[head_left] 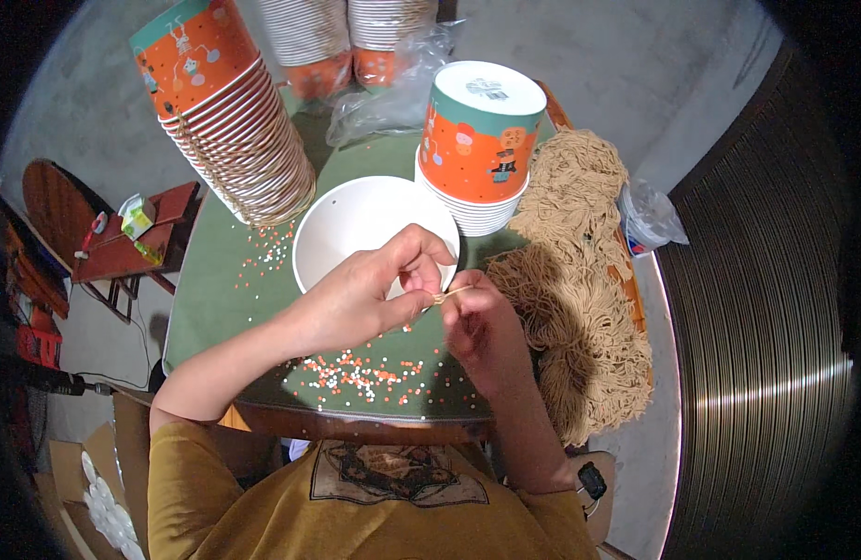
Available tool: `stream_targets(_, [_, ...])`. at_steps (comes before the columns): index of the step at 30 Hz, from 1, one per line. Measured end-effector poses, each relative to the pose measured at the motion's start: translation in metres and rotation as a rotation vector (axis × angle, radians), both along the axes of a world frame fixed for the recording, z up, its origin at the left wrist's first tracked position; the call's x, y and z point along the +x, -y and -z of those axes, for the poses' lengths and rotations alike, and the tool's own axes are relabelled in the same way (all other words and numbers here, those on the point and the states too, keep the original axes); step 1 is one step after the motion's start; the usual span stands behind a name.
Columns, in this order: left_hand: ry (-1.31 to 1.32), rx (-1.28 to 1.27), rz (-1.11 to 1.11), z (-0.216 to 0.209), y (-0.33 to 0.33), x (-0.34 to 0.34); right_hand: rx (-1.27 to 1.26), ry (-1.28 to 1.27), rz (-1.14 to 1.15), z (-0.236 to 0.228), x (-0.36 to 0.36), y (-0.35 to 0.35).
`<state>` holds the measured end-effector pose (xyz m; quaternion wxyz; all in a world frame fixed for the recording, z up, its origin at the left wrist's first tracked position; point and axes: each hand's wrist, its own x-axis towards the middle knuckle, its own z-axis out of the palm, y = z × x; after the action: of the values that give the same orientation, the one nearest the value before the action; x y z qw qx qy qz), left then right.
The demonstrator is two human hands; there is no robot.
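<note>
Over the near rim of a white paper bucket (320, 233), my left hand (365, 285) pinches one end of a thin tan cord (442, 299). My right hand (484, 322) has its fingertips closed on the same cord, close beside the left fingers. The two hands almost touch. The bucket's mouth faces up, and a small hole shows in its wall near the rim. What lies between the fingers is partly hidden by them. Just right of my right hand is a big heap of loose tan cords (580, 308).
A tall stack of orange buckets with cords (239, 131) leans at the left. An upside-down bucket stack (477, 140) stands behind the white one. Orange and white paper dots (365, 375) litter the green cloth (230, 322). Plastic film (393, 93) lies at the back.
</note>
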<state>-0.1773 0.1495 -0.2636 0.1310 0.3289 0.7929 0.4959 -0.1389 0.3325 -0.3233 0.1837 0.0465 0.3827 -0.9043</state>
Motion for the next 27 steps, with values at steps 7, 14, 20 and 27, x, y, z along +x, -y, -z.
stream_targets(7, [-0.05,0.041,0.011,0.003,-0.001,0.0,-0.138,-0.14,0.108,0.01,0.009,-0.001])
stream_targets(14, [-0.012,0.02,0.018,0.001,0.0,0.001,0.596,-0.585,0.367,0.016,0.014,0.006])
stream_targets(20, [-0.026,0.024,0.012,0.003,0.0,0.001,0.727,-0.682,0.459,0.018,0.015,0.003])
stream_targets(27, [-0.06,0.02,0.012,0.003,-0.001,0.002,1.024,-0.886,0.517,0.009,0.012,0.004])
